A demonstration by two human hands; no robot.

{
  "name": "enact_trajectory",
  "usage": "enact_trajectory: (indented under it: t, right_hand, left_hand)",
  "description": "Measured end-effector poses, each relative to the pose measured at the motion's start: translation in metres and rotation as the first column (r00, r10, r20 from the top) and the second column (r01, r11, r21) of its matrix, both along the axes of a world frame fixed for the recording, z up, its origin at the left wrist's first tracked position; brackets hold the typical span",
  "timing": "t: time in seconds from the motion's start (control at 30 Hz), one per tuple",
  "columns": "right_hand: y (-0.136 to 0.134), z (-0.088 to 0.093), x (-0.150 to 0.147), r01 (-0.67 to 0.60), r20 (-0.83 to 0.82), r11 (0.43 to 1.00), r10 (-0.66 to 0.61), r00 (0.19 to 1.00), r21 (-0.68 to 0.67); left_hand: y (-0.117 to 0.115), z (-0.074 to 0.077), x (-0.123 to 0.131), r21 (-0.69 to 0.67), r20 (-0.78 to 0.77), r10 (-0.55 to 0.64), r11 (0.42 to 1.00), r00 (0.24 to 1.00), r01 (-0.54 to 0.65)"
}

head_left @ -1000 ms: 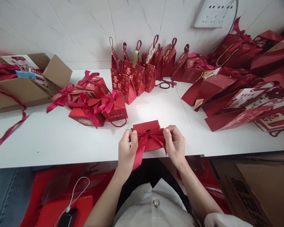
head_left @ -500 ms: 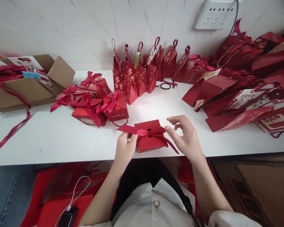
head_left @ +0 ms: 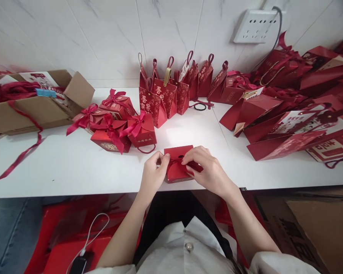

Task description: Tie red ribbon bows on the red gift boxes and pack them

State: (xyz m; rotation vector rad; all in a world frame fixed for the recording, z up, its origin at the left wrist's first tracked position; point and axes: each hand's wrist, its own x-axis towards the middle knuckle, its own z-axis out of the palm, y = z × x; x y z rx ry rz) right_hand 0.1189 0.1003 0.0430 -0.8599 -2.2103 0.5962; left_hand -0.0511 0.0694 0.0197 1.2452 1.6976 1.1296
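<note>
A small red gift box [head_left: 178, 175] lies on the white table near its front edge, directly before me. A dark red ribbon [head_left: 175, 161] runs across its top at the opening in the lid. At the box's left side, my left hand [head_left: 156, 167] is closed, thumb and fingers pinching the ribbon. My right hand [head_left: 204, 165] reaches over the box from the right, its fingers bent together on the ribbon near the middle of the lid. It covers the box's right part and the ribbon's end there.
Several bow-tied red boxes [head_left: 111, 135] stand to the left, with triangular red boxes [head_left: 156, 101] behind. Red bags and boxes [head_left: 288, 125] crowd the right. A cardboard box [head_left: 25, 114] of ribbon sits far left. A black ring [head_left: 200, 107] lies near the wall.
My right hand has moved left onto the middle of the box and closed on the ribbon. The long ribbon tail at the left no longer sticks out past my left hand.
</note>
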Motion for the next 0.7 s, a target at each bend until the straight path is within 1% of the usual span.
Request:
enact_trajectory:
  t: [0.07,0.17,0.27,0.37,0.43,0.5,0.53,0.57,0.63,0.7]
  right_hand:
    - [-0.005,-0.003,0.003,-0.003,-0.012,0.995,0.004,1.0,0.103]
    - [-0.013,-0.01,0.004,-0.007,-0.018,0.968,0.012,1.0,0.252]
    - [-0.021,-0.019,0.006,-0.024,0.024,0.924,0.016,1.0,0.381]
    - [-0.026,-0.027,0.007,-0.008,0.061,0.871,-0.026,0.998,0.491]
    - [-0.027,-0.029,0.008,0.007,0.058,0.848,-0.044,0.997,0.53]
    - [-0.028,-0.031,0.008,0.007,0.045,0.836,-0.037,0.998,0.549]
    - [-0.028,-0.032,0.007,0.008,0.035,0.833,-0.033,0.999,0.553]
    - [-0.029,-0.033,0.007,0.013,0.024,0.831,-0.031,0.999,0.557]
    - [-0.031,-0.036,0.006,0.031,0.001,0.825,-0.038,0.999,0.564]
    - [-0.035,-0.037,0.006,0.036,-0.012,0.823,-0.035,0.999,0.566]
  left_hand:
    - [0.0,-0.001,0.002,0.004,-0.017,0.001,1.0,1.0,-0.001]
    - [0.0,-0.002,0.005,0.016,-0.044,0.015,1.0,0.999,-0.014]
    - [-0.001,-0.003,0.005,0.02,-0.077,0.034,0.999,0.996,-0.033]
    - [-0.001,0.0,0.005,0.009,-0.122,0.035,0.999,0.992,-0.035]
    - [-0.002,0.003,0.005,0.077,-0.183,0.058,0.996,0.981,-0.045]
    - [-0.002,0.008,0.006,0.211,-0.271,0.087,0.977,0.959,-0.029]
    - [-0.002,0.01,0.007,0.261,-0.31,0.079,0.965,0.947,0.005]
    - [-0.002,0.012,0.008,0.277,-0.336,0.046,0.959,0.941,0.052]
    - [-0.001,0.015,0.009,0.209,-0.338,-0.066,0.967,0.939,0.144]
    - [0.001,0.015,0.01,0.114,-0.301,-0.151,0.975,0.942,0.193]
